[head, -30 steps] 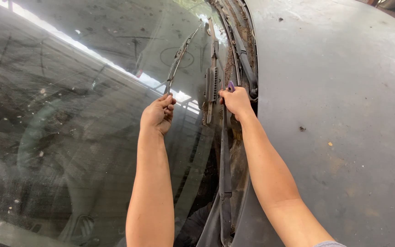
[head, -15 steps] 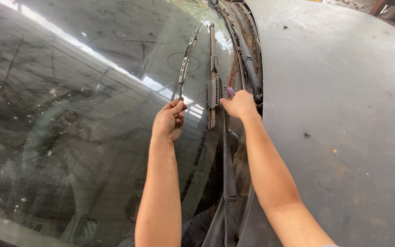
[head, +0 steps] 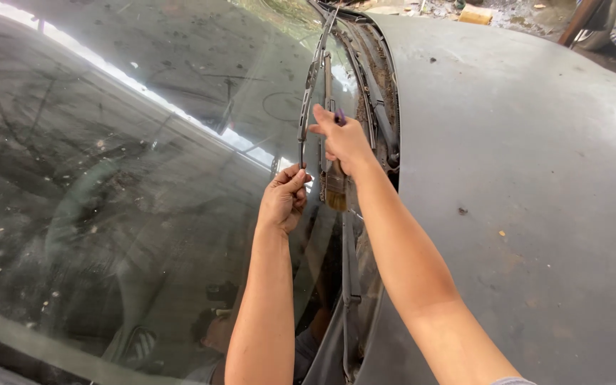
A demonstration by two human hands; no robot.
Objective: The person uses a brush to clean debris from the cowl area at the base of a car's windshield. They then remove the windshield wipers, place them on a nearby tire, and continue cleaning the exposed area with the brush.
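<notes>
Two bare hands work at the base of a dusty, speckled car windscreen (head: 130, 178), beside the dull grey bonnet (head: 536, 178) of a weathered vehicle. The left hand (head: 283, 199) is closed around the lower end of a long, thin black metal wiper blade (head: 311, 78), which stands lifted off the glass and runs up toward the top edge of the windscreen. The right hand (head: 344, 139) is raised just beside the blade, its forefinger stretched out to touch the blade's edge while the other fingers curl around the handle of a small paintbrush with tan bristles (head: 335, 192); the bristles hang downward below the palm, and a purple tip shows above the knuckles. A second black wiper arm (head: 376, 100) lies flat in the dirty cowl channel (head: 386, 78) between the glass and the bonnet's edge, close to the right hand. Reflections of a roof and bright sky streak across the glass. At the far top right corner, beyond the bonnet, rubble and a tan block (head: 475, 14) lie on the ground.
</notes>
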